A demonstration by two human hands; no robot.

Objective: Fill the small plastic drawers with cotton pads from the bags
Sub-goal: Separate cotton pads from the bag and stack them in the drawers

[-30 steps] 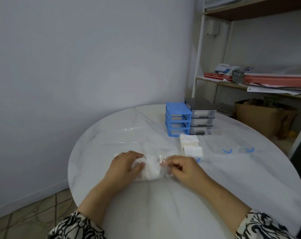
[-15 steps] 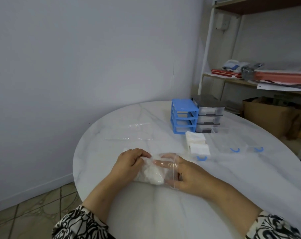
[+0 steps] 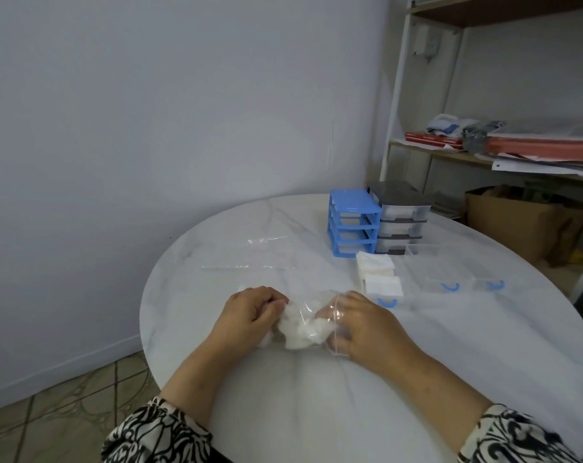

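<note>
A clear plastic bag of white cotton pads [image 3: 302, 324] lies on the round marble table [image 3: 317, 396] between my hands. My left hand [image 3: 246, 315] grips its left end with curled fingers. My right hand [image 3: 367, 327] has its fingers pushed into the bag's open mouth among the pads. A clear drawer with a blue handle [image 3: 380, 277], holding stacked white pads, sits just beyond my right hand. Two more clear drawers [image 3: 450, 272] with blue handles lie to its right. The blue drawer frame [image 3: 352, 223] and the grey drawer unit [image 3: 400, 217] stand behind them.
A flat clear plastic bag [image 3: 250, 253] lies on the table's far left part. A shelf [image 3: 517, 155] with papers and a cardboard box [image 3: 517, 218] stand behind the table at the right. The table's left edge drops to a tiled floor.
My right hand went from pinching the bag's edge to sliding its fingers inside the bag. My left hand kept its hold on the other end. The view shifted a little left.
</note>
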